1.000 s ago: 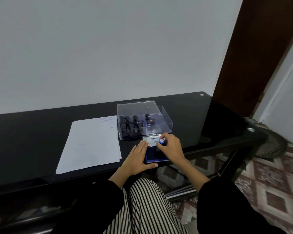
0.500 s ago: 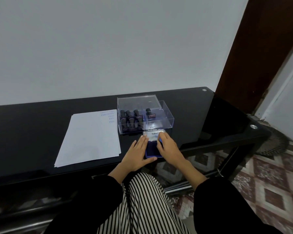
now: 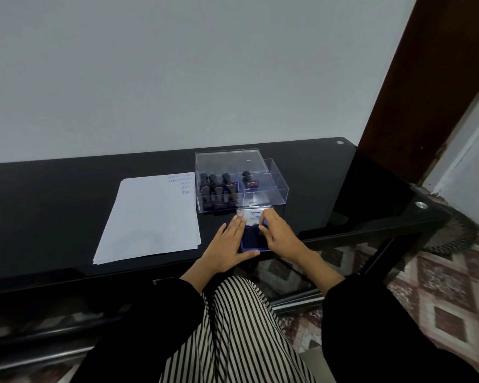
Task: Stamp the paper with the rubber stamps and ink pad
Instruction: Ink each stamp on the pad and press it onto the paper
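Note:
A blue ink pad (image 3: 250, 239) lies open near the front edge of the black table (image 3: 53, 217), its white-labelled lid (image 3: 253, 215) tilted up at the back. My left hand (image 3: 227, 250) lies flat with straight fingers against the pad's left side, thumb along its front edge. My right hand (image 3: 282, 236) is curled over the pad's right half, fingertips at the lid's lower edge, pinching a small blue item (image 3: 265, 223) that is mostly hidden. White paper sheets (image 3: 150, 217) lie to the left, with blue stamp marks in the far right corner.
A clear plastic box (image 3: 277, 189) stands just behind the pad, its lid propped at the back, with several dark-handled rubber stamps (image 3: 219, 189) inside. The table's right end (image 3: 421, 205) is close. My striped lap is below, with patterned floor to the right.
My right hand, which held the small blue item above the pad's lid, has come down onto the pad. The left hand has kept its place beside the pad.

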